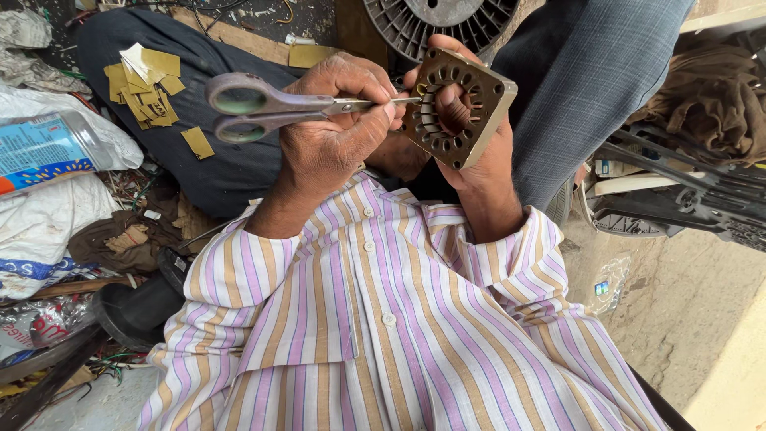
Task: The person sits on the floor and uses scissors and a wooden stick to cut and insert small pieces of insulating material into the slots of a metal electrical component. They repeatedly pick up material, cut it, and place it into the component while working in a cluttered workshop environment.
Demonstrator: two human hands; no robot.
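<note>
My left hand (335,132) grips a pair of scissors (255,112) with pale purple-grey handles, handles pointing left. The blade tips reach right into the inner ring of a square metal stator core (479,112). My right hand (479,172) holds that core tilted up in front of my chest, with fingers through its central hole and over its top edge. The core is brownish, with a ring of small slots around the bore and holes at its corners. Both hands are close together above my striped shirt (383,319).
Several cut yellow paper pieces (148,84) lie on my dark trouser leg (231,168). A plastic bottle (48,148) and bags lie at left. A round slotted metal disc (439,24) sits at the top. Black plastic parts (694,199) and brown cloth (710,96) are at right.
</note>
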